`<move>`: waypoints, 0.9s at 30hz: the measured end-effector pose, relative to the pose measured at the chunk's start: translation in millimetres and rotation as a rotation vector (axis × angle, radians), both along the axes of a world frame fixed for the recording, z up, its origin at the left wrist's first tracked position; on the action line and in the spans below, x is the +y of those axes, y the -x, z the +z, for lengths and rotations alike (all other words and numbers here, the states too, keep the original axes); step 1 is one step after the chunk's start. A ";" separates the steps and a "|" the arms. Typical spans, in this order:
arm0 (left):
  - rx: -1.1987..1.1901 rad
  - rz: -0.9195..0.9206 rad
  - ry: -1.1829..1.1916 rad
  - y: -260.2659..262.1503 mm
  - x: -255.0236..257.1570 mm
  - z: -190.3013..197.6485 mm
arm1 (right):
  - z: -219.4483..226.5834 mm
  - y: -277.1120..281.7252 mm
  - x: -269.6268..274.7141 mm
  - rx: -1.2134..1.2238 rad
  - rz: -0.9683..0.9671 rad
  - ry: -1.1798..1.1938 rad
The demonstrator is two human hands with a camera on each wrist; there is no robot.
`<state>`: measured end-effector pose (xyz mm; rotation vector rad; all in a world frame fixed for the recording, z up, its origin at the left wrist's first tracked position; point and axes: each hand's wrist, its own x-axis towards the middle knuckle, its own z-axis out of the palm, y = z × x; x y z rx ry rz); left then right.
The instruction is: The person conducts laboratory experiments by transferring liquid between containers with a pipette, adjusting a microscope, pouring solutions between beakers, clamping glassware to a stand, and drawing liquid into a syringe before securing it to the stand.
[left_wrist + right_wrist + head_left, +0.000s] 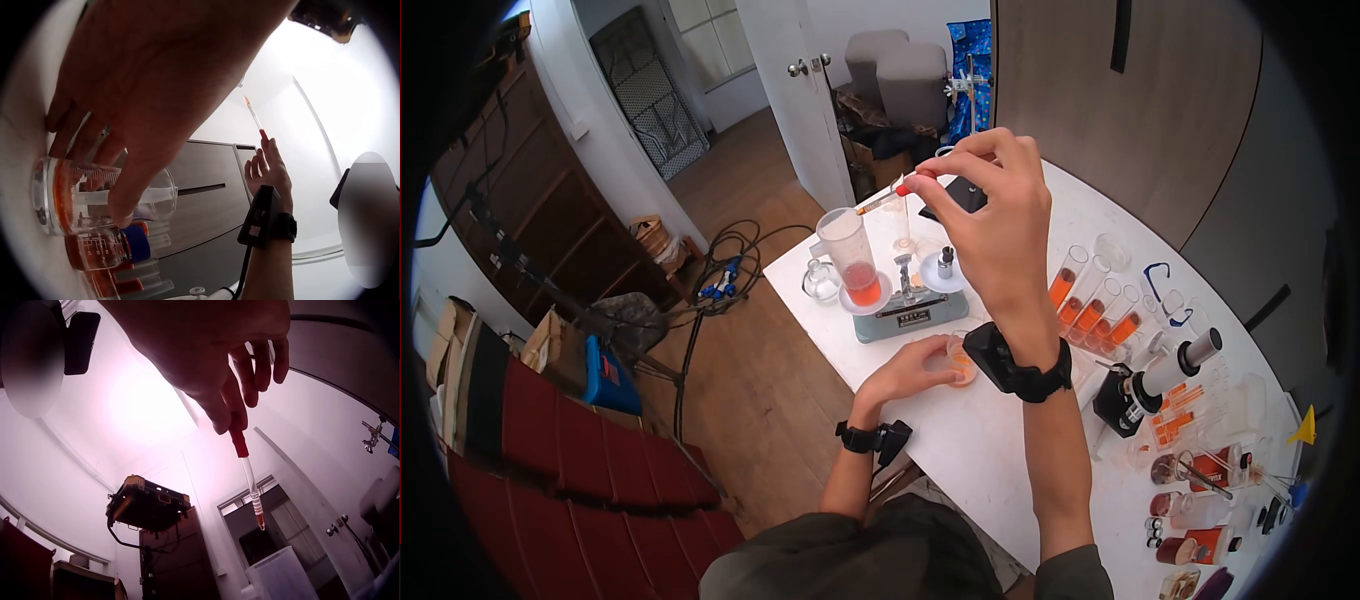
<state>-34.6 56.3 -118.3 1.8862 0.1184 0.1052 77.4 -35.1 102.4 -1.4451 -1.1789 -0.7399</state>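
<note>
My right hand (1005, 215) is raised above the table and pinches the red rubber bulb of a glass dropper (249, 475). Orange liquid shows at the dropper's tip, which in the head view overlaps the rim of a tall plastic beaker (841, 238). That beaker holds red-orange liquid and stands on the left pan of a balance (912, 317). A metal weight (945, 264) sits on the right pan. Low on the table in front of the balance, my left hand (908, 370) grips a small glass beaker (61, 195) with orange liquid in its bottom, thumb and fingers on opposite sides.
Test tubes (1088, 318) with orange liquid stand right of my right forearm. Beyond them are a microscope (1145, 390) and several jars (1178, 550). A small glass bottle (821, 281) stands left of the balance; a blue-capped bottle (103, 249) shows beside the held beaker.
</note>
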 end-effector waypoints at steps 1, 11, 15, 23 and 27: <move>-0.011 -0.008 0.009 0.1 0.5 -0.3 | -1.3 -0.4 1.2 -0.007 0.001 0.002; 0.044 -0.020 0.001 0.8 -0.6 6.9 | -2.5 2.9 19.2 0.013 0.077 -0.038; 0.015 -0.028 0.037 -0.8 1.1 0.1 | -7.1 4.0 29.3 0.006 0.095 -0.001; 0.010 -0.011 -0.031 0.1 1.0 0.3 | -5.8 0.7 10.7 0.009 0.066 -0.028; -0.008 -0.006 -0.010 -0.5 -0.5 3.3 | -4.2 -3.5 -20.2 0.041 -0.013 -0.021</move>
